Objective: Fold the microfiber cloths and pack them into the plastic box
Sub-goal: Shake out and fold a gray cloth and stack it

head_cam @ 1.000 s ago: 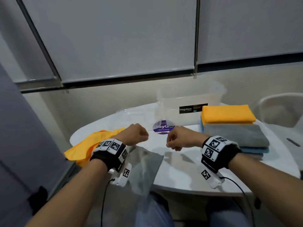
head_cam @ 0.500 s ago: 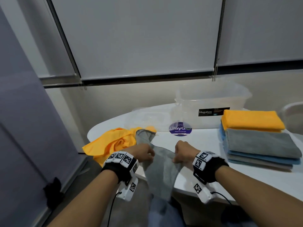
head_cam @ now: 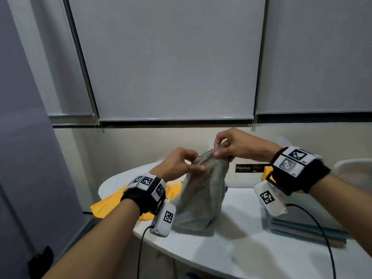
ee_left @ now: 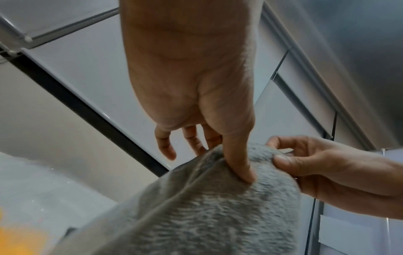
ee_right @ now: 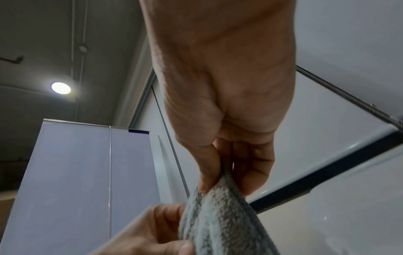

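Observation:
A grey microfiber cloth [head_cam: 203, 190] hangs bunched above the white table [head_cam: 231, 248], its lower end resting on the tabletop. My left hand [head_cam: 181, 165] pinches its top edge on the left; in the left wrist view the thumb presses into the cloth [ee_left: 207, 215]. My right hand [head_cam: 231, 146] pinches the same top edge a little higher and to the right, and the right wrist view shows thumb and fingers closed on the cloth [ee_right: 218, 224]. The clear plastic box [head_cam: 247, 178] with a black label stands behind the cloth, mostly hidden by my hands.
A crumpled yellow cloth [head_cam: 112, 202] lies at the table's left edge. A stack of folded cloths [head_cam: 302, 226] sits at the right, partly hidden by my right wrist. A white chair back [head_cam: 354, 170] shows far right. Wrist cables hang over the near table edge.
Both hands have lifted the grey cloth from the table's near edge to above the tabletop and now hold its top edge close together. The head view has swung left and up.

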Tool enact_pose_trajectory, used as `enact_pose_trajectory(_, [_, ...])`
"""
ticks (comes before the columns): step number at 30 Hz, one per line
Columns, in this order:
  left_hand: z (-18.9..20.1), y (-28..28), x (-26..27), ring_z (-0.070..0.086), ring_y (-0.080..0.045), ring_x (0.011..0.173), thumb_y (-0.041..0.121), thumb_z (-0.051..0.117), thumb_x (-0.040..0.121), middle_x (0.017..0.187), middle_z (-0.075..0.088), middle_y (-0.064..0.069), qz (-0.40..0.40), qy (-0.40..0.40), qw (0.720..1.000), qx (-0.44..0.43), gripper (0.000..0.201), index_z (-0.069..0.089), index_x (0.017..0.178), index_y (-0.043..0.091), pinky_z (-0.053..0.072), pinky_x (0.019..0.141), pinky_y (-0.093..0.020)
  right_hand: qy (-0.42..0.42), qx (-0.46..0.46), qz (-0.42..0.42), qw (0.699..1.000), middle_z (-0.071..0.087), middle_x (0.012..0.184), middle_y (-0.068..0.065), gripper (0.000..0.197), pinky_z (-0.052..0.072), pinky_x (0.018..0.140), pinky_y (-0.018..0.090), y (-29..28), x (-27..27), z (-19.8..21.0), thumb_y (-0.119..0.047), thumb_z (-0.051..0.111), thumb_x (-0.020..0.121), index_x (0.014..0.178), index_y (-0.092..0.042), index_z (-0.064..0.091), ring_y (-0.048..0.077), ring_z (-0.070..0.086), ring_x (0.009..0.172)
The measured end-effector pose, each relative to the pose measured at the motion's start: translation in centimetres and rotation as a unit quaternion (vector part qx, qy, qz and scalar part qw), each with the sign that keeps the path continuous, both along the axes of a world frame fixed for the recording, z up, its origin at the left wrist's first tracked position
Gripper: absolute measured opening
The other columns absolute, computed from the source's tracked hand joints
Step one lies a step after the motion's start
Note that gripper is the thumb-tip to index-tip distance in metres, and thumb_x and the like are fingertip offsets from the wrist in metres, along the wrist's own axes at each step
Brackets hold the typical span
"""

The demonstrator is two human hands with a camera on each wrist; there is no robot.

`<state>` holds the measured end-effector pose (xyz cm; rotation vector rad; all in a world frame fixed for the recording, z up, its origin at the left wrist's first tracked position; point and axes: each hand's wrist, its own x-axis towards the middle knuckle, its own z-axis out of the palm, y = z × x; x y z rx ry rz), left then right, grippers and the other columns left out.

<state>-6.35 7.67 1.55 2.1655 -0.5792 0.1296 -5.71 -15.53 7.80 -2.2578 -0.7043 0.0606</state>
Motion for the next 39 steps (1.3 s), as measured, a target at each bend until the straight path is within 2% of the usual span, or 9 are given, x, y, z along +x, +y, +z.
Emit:
enact_pose_trajectory(8, [3.3,3.9,-0.4,0.06,-0.009,0.069,0.023,0.088,0.075,0.072,0.068,0.003,0.015,-0.008,1.0,0.008,0.022,0.071,0.078,0.009,0.046,0.072,-0.025,-0.06,0.021,-0.068,0.996,0.072,0.095,0.021,0.008,0.059,0.077,0.042,-8.2,1.0,4.8,-0.008,0.072,0.089,0.094,-0.005,0.076,0.02,0.067,0.083])
enact_pose_trajectory(13, [5.2,7.0,-1.4,0.068,-0.008,0.088,0.03,0.083,0.08,0.085,0.075,0.009,0.032,-0.014,0.989,0.144,0.011,0.079,0.089,0.024,0.05,0.089,-0.028,-0.046,0.077,-0.09,0.992,0.069,0.101,0.028,0.014,0.059,0.073,0.032,-11.5,1.0,5.8,-0.005,0.067,0.091,0.1,0.006,0.072,0.023,0.067,0.085])
enact_pose_trajectory(15, [5.5,8.0,-1.5,0.068,-0.005,0.088,0.031,0.08,0.083,0.086,0.076,0.012,0.05,-0.012,0.98,0.191,0.006,0.08,0.09,0.03,0.051,0.084,-0.024,-0.041,0.075,-0.095,0.992,0.069,0.102,0.029,0.016,0.059,0.074,0.033,-12.1,1.0,5.7,-0.006,0.067,0.092,0.1,0.006,0.072,0.024,0.066,0.086])
enact_pose_trajectory(19, [5.2,10.2,-0.9,0.07,-0.013,0.087,0.031,0.077,0.086,0.085,0.077,0.01,0.088,-0.034,0.97,0.226,0.004,0.079,0.085,0.034,0.055,0.087,-0.038,-0.053,0.063,-0.126,0.989,0.068,0.1,0.031,0.014,0.058,0.08,0.045,-12.9,1.4,4.9,-0.008,0.069,0.091,0.096,0.004,0.073,0.026,0.065,0.084])
enact_pose_trajectory(23, [5.7,11.0,-0.8,0.069,-0.022,0.092,0.023,0.073,0.09,0.09,0.076,0.002,0.144,-0.067,0.984,0.082,0.006,0.078,0.088,0.022,0.05,0.092,-0.042,-0.081,0.087,-0.163,0.979,0.068,0.09,0.032,0.015,0.055,0.068,0.037,-13.1,1.4,4.3,-0.008,0.074,0.086,0.088,0.007,0.072,0.028,0.063,0.078])
enact_pose_trajectory(27, [7.6,10.2,-1.6,0.064,-0.025,0.091,0.015,0.066,0.093,0.094,0.07,-0.014,0.169,-0.068,0.965,-0.187,0.011,0.071,0.096,0.005,0.051,0.093,-0.046,-0.097,0.188,-0.171,0.962,0.068,0.078,0.018,0.009,0.057,0.078,0.043,-12.7,1.7,5.2,-0.008,0.075,0.085,0.08,-0.002,0.07,0.025,0.065,0.077])
enact_pose_trajectory(33, [9.9,9.9,-3.5,0.068,-0.026,0.089,0.013,0.061,0.095,0.104,0.067,-0.022,0.15,-0.094,0.939,-0.293,0.027,0.063,0.112,-0.009,0.058,0.091,-0.04,-0.073,0.185,-0.131,0.971,0.073,0.085,0.01,0.01,0.06,0.078,0.031,-12.7,-0.2,6.8,-0.014,0.07,0.09,0.092,-0.004,0.073,0.02,0.07,0.083])
enact_pose_trajectory(36, [12.1,10.7,-5.1,0.071,-0.028,0.087,0.021,0.063,0.093,0.104,0.069,-0.02,0.114,-0.104,0.936,-0.317,0.02,0.07,0.103,0.006,0.062,0.078,-0.042,-0.075,0.203,-0.104,0.971,0.071,0.084,0.008,0.012,0.061,0.072,0.026,-12.8,-1.9,8.6,-0.017,0.067,0.093,0.091,-0.006,0.071,0.016,0.069,0.076])
enact_pose_trajectory(39, [13.6,11.5,-6.1,0.072,-0.024,0.091,0.019,0.063,0.095,0.1,0.074,-0.009,0.086,-0.11,0.934,-0.329,0.011,0.074,0.095,0.017,0.061,0.081,-0.038,-0.101,0.233,-0.077,0.964,0.069,0.081,0.008,0.012,0.055,0.057,0.021,-12.8,-2.8,10.3,-0.017,0.067,0.093,0.089,-0.007,0.07,0.013,0.063,0.066])
